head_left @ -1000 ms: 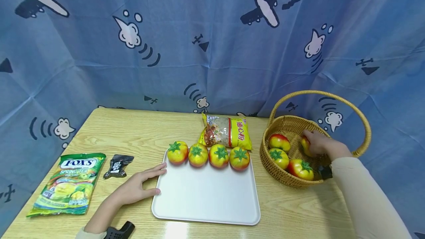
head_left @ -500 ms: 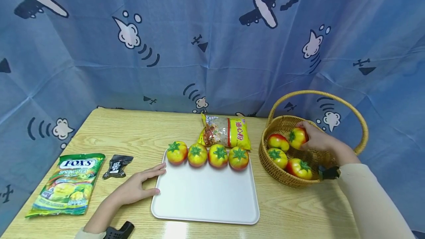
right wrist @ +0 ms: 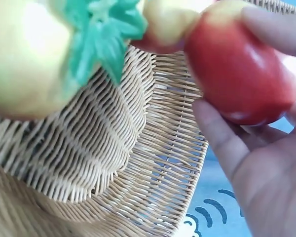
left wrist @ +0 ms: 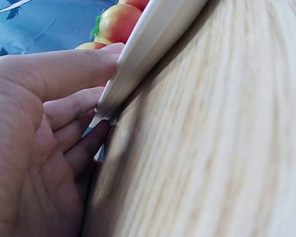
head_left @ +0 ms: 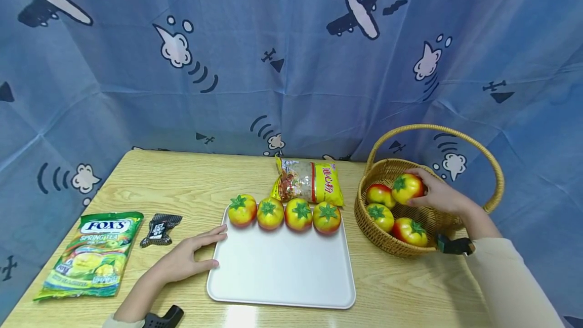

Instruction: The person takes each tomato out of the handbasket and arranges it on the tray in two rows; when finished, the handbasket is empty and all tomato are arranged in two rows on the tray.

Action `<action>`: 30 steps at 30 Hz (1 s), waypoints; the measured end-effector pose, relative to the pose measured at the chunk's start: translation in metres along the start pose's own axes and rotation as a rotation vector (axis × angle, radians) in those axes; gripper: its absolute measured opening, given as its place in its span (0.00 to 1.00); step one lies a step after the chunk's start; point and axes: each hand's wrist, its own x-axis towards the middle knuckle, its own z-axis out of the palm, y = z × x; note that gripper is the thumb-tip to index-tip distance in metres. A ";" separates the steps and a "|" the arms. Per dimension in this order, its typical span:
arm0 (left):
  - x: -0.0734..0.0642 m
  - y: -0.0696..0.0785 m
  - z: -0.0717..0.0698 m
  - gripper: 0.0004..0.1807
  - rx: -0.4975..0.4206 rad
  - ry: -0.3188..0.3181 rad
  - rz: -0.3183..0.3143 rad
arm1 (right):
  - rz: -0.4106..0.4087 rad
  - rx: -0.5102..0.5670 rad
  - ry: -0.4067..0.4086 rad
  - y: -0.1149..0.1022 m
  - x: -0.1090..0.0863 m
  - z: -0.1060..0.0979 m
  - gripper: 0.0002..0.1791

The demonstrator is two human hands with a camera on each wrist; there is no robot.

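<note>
My right hand (head_left: 439,194) grips a red-and-yellow toy tomato (head_left: 407,189) with a green leafy top, inside the wicker basket (head_left: 380,237). In the right wrist view, thumb and fingers lie round the tomato's red side (right wrist: 241,64). Below it in the basket sit three more tomatoes, among them one at the front (head_left: 410,232). My left hand (head_left: 184,262) touches the left edge of a white tray (head_left: 282,267), its fingers loosely extended. Along the tray's far edge stands a row of several like tomatoes (head_left: 298,214), leafy tops showing.
Behind the tray lies a yellow bag of macaroni (head_left: 307,181). At the left are a green Fox's candy bag (head_left: 93,254) and a small black wrapped packet (head_left: 160,229). The basket's tall handle (head_left: 437,126) arches over its opening. A patterned blue curtain (head_left: 227,65) hangs behind the table.
My right hand has lifted the tomato from the basket's right side and brought it left, its leafy top now in view. My left hand stays at the tray edge.
</note>
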 end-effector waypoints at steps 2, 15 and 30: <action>0.000 0.000 0.000 0.34 0.001 0.000 -0.002 | 0.015 0.013 0.010 -0.001 -0.002 0.001 0.43; 0.000 -0.001 0.001 0.34 0.007 0.007 0.009 | -0.082 0.210 0.058 -0.013 -0.012 0.017 0.41; 0.001 -0.002 0.000 0.35 0.008 -0.001 0.010 | -0.221 0.304 0.058 -0.038 -0.013 0.044 0.39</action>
